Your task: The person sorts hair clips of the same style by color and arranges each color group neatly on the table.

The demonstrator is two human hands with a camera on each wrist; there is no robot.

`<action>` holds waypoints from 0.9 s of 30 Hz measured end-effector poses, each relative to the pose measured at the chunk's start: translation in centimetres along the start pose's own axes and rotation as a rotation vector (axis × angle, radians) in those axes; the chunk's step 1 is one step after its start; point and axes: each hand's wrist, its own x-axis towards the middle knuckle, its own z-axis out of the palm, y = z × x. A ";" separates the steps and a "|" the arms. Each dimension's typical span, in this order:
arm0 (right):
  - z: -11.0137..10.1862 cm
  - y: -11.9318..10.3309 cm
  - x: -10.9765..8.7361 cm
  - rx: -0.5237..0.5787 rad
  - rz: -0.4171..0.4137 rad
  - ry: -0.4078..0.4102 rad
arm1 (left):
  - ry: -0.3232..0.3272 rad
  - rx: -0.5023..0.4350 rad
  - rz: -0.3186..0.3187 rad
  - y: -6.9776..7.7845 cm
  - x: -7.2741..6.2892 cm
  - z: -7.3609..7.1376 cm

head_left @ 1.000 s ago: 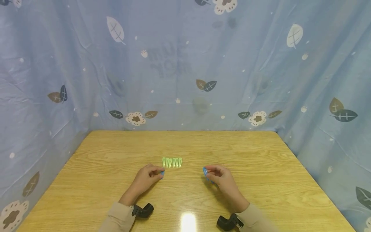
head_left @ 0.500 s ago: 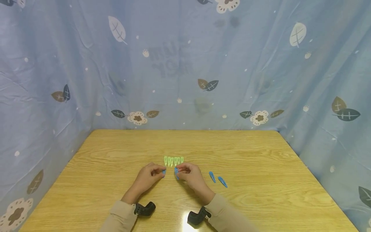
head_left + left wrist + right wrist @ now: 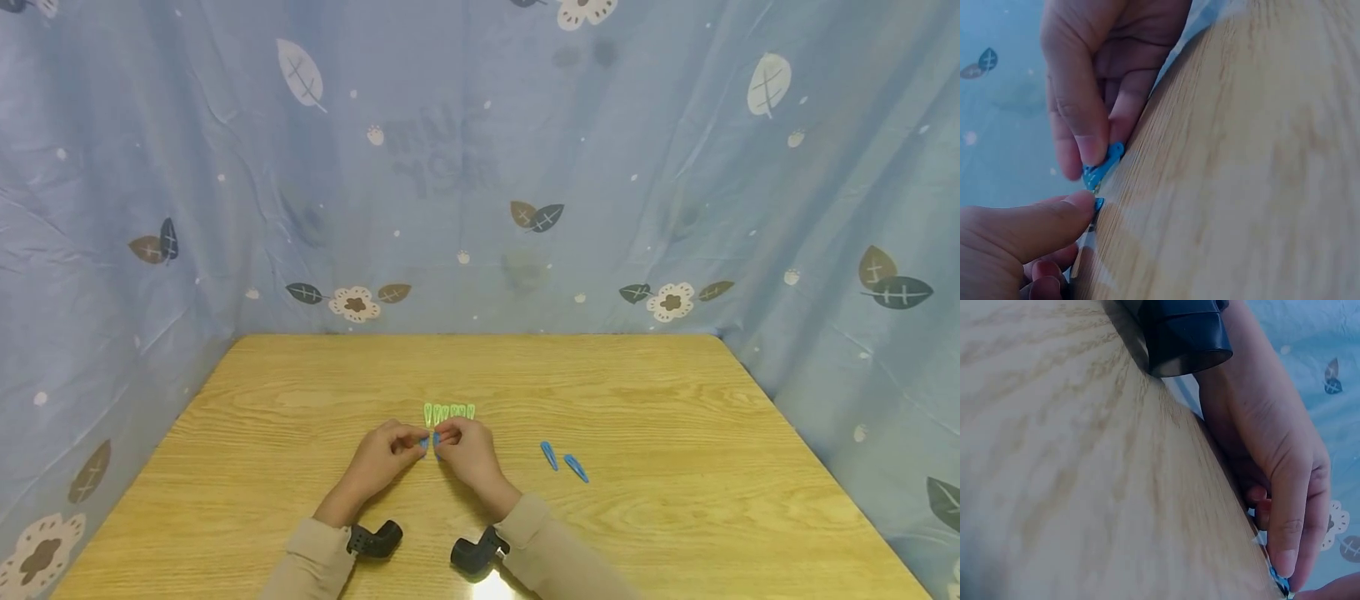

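Near the middle of the wooden table, my left hand (image 3: 377, 458) pinches a blue snap hair clip (image 3: 1099, 204) down at the tabletop, most of it covered by the thumb and fingers. Just to its right, my right hand (image 3: 472, 457) holds another blue hair clip (image 3: 1107, 164) between thumb and fingertips, roughly upright and side by side with the first, a narrow gap between them. Right behind both hands lies a row of several light green hair clips (image 3: 428, 414), partly hidden by the right fingers. Two loose blue hair clips (image 3: 550, 456) lie to the right, slanted.
The wooden table (image 3: 660, 400) reaches back to a blue patterned curtain (image 3: 465, 167), which also hangs along both sides. Each wrist wears a black camera mount (image 3: 480, 553). Light glares off the front of the tabletop.
My right hand has carried a blue hair clip leftward from the right side to beside the left hand, uncovering the two loose blue clips. The left hand has stayed in place.
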 end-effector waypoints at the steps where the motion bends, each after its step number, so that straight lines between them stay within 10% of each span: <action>1: 0.1 -0.1 0.0 -0.024 -0.005 0.002 | 0.000 0.004 0.002 0.0 0.0 0.0; 12: 0.7 -1.2 0.1 -0.252 -0.056 0.045 | -0.002 0.013 -0.003 0.0 0.0 -0.1; 27: -2.2 -1.1 -0.6 -0.153 -0.091 -0.004 | 0.007 0.038 -0.005 -0.3 0.2 0.0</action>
